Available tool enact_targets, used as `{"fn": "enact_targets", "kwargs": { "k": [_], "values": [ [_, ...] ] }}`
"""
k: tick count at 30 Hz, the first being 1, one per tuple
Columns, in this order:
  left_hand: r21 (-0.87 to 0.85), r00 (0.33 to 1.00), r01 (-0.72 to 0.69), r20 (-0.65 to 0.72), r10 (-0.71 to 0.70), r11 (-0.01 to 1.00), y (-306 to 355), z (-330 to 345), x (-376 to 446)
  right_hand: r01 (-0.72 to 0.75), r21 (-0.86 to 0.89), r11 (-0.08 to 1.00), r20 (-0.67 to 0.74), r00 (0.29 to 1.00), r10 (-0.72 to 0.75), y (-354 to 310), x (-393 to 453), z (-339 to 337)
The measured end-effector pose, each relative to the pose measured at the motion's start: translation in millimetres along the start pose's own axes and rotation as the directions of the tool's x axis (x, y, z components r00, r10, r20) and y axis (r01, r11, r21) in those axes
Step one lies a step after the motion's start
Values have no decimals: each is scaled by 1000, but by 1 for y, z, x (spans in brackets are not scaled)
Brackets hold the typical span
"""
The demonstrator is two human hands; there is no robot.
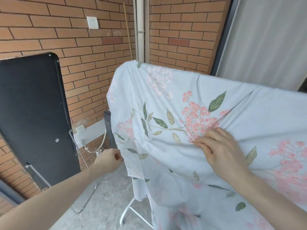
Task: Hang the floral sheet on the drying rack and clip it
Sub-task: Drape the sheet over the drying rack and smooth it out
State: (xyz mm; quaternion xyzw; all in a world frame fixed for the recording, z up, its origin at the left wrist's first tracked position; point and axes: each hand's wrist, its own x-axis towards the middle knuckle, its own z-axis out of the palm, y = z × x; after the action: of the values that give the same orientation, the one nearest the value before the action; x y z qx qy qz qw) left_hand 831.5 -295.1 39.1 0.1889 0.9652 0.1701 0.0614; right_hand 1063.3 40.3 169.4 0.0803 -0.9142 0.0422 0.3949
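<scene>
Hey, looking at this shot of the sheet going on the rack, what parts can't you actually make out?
Head view only:
- Drying rack: only a white leg shows; the floral sheet covers its top bars.
- Clips: none visible, so clipping cannot be judged.
- Left hand: its fingertips at the sheet's edge are blurred, so the grip is unclear.
- Sheet's right and lower parts: cut off by the frame edges.
- Right hand: what lies under the bunched cloth is hidden.

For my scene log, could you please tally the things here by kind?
Floral sheet: 1
Drying rack: 1
Hands: 2, left and right
Wall sockets: 2
Folded black table: 1
Total: 7
</scene>
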Motion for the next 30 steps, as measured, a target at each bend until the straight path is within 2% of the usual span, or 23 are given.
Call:
{"fn": "enact_targets", "kwargs": {
  "k": [2,4,7,10,12,14,15,16,19,22,25,27,30],
  "values": [
    [-161,994,53,-82,-67,986,-4,-7,9,-8,-1,1000,-17,1000,7,0,-2,3],
    [-277,990,46,-115,-80,960,4,-16,26,-24,1,1000,-40,999,24,-3,-2,7],
    [-398,995,93,7,-98,913,19,-15,50,-98,19,995,-124,987,100,-11,-3,10],
    [-467,971,227,171,-164,855,20,10,63,-189,125,974,-192,959,210,-28,-22,11],
    [-518,947,314,230,-224,796,17,30,71,-266,197,943,-131,947,295,-40,-45,21],
    [-527,934,356,233,-272,772,9,48,76,-415,265,871,62,908,414,-52,-78,40],
    [-520,925,379,234,-299,766,5,53,76,-528,275,804,200,849,489,-56,-94,53],
    [-516,914,405,238,-328,755,0,57,77,-643,274,715,339,760,554,-60,-110,67],
    [-486,898,440,213,-385,755,-8,62,77,-892,232,387,637,440,633,-62,-148,110],
    [-492,878,471,183,-441,733,-21,58,75,-983,167,78,767,179,616,-60,-168,153],
    [-492,873,476,166,-458,729,-40,62,74,-962,74,-264,845,-80,529,-68,-170,186],
    [-475,863,496,181,-471,727,-53,72,76,-937,29,-349,849,-161,503,-77,-168,203],
    [-434,841,541,267,-471,720,-66,92,72,-916,25,-401,840,-198,504,-82,-166,221]
  ]
}}
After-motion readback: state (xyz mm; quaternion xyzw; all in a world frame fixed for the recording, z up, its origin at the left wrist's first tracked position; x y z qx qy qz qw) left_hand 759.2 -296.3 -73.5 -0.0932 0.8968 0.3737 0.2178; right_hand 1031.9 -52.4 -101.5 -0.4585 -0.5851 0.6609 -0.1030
